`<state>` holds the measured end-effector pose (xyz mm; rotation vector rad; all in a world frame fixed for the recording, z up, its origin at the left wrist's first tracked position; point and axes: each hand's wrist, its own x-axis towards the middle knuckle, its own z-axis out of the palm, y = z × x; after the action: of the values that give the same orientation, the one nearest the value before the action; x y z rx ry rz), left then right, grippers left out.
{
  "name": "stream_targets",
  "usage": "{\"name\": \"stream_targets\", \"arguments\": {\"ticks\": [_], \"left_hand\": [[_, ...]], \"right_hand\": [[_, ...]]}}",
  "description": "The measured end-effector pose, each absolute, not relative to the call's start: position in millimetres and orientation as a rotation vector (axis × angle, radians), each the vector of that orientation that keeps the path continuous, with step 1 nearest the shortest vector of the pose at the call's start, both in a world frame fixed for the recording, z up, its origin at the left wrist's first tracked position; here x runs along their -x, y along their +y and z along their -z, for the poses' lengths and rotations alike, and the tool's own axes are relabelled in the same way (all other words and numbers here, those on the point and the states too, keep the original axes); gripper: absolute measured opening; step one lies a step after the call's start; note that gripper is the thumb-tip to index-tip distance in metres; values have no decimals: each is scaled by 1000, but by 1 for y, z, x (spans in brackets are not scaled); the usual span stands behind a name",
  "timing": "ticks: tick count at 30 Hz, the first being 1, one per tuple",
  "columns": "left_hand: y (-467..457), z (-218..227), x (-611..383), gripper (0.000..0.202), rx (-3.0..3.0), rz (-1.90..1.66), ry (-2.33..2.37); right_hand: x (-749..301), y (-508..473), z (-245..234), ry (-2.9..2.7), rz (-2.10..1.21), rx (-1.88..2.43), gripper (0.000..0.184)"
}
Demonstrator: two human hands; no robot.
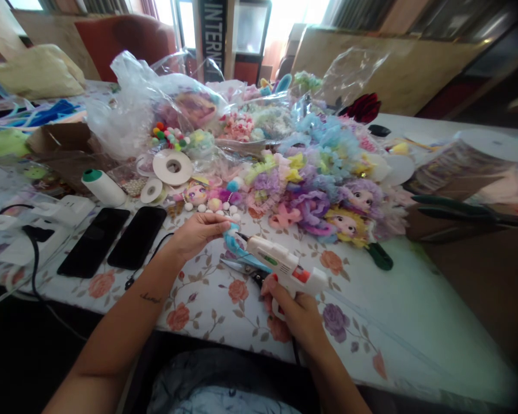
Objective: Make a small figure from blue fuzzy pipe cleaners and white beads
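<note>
My right hand (294, 307) is wrapped round the grip of a white hot glue gun (280, 259), whose dark nozzle points left. A clear glue stick trails from its rear. Pinched between the fingertips of my left hand (201, 233) is a blue ribbon (232, 233); its tail hangs down onto the table. The nozzle tip sits right beside the ribbon; whether they touch I cannot tell. Below the gun, partly hidden by it, a pair of scissors (244, 267) lies on the flowered tablecloth (207, 305).
Two black phones (94, 241) and a power strip (34, 241) lie at left. Behind stand a thread cone (103, 187) and ribbon rolls (172, 167). Doll-face pieces (345, 223), ruffled trims (302, 210) and plastic bags (129, 103) heap up beyond. A cardboard box (475, 270) borders the right.
</note>
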<state>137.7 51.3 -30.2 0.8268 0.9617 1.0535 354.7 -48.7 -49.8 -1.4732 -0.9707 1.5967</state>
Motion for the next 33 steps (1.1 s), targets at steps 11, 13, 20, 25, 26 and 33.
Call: {"name": "stream_targets", "arguments": {"ticks": [11, 13, 20, 25, 26, 33], "left_hand": [[52, 32, -137, 24, -818, -1067, 937], [52, 31, -137, 25, -804, -1074, 937], [53, 32, -138, 23, -809, -1075, 944], [52, 32, -138, 23, -823, -1071, 953], [52, 31, -138, 23, -825, -1070, 951], [53, 33, -137, 24, -831, -1065, 937]], "right_hand": [[-353, -46, 47, -992, -1470, 1488, 34], [-353, -46, 47, -988, -1480, 1489, 35], [-354, -47, 49, -1012, -1511, 1467, 35], [-354, -49, 49, -999, -1554, 1476, 35], [-354, -49, 50, -995, -1569, 1476, 36], [-355, -48, 55, -1075, -1503, 1459, 39]]}}
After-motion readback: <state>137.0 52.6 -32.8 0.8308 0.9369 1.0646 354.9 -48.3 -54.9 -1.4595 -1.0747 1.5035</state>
